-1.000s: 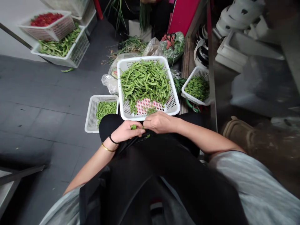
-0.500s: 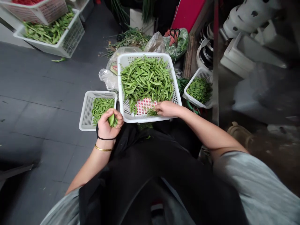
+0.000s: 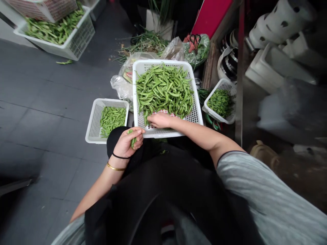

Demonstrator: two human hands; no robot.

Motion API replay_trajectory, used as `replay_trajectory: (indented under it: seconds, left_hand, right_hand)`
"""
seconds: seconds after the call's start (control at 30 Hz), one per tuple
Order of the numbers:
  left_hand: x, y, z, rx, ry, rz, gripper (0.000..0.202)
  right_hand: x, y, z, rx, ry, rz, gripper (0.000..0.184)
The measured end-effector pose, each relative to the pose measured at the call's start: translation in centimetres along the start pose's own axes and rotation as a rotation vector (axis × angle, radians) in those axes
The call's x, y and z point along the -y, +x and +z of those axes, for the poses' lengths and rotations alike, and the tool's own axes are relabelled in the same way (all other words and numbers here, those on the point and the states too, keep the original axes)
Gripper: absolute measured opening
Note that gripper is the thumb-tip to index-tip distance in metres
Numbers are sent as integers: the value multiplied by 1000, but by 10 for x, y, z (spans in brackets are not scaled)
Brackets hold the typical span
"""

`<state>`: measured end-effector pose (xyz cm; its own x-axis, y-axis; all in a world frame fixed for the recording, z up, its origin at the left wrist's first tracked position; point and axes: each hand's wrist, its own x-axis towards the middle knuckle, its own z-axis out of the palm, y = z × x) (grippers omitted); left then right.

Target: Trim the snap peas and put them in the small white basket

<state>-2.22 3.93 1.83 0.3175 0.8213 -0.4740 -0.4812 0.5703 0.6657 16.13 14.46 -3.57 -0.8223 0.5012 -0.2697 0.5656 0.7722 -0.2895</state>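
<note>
A large white basket (image 3: 198,115) heaped with green pea pods (image 3: 165,88) stands on the floor before my knees. My right hand (image 3: 158,120) reaches into its near edge, fingers curled down on the pods. My left hand (image 3: 127,143) rests over my left knee, closed around a few green pods (image 3: 133,140). Just left of it sits a small white basket (image 3: 93,126) holding a thin layer of pods (image 3: 112,117).
A small basket of green trimmings (image 3: 219,102) stands right of the large one. Plastic bags (image 3: 122,86), loose greens and red-handled scissors (image 3: 194,39) lie behind. Another basket of pods (image 3: 56,32) is at the far left. A metal rack leg (image 3: 238,78) rises at right.
My right hand moved left along the large basket's near edge, deeper among the pods. My left hand, still holding pods, drew back from beside the small basket toward my knee.
</note>
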Motion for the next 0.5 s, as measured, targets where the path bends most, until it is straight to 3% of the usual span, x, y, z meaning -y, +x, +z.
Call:
replay_trajectory:
  seconds: [0.1, 0.17, 0.3, 0.33, 0.43, 0.5]
  left_hand:
    - [14, 6, 10, -63, 106, -25, 26]
    - [22, 11, 19, -78, 150, -2, 29]
    - [27, 10, 31, -54, 206, 53, 25]
    - [26, 8, 33, -29, 230, 50, 24]
    - [21, -2, 39, 81, 303, 13, 23]
    - [18, -8, 44, 125, 327, 9, 20]
  right_hand:
    - [15, -41, -8, -353, 215, 72, 14]
    - [35, -69, -7, -487, 291, 26, 15]
    - [65, -110, -6, -462, 409, -202, 12]
    - [68, -116, -8, -458, 483, -204, 13]
    - [66, -127, -19, -572, 720, 0, 20]
    - [64, -128, -28, -621, 763, 59, 16]
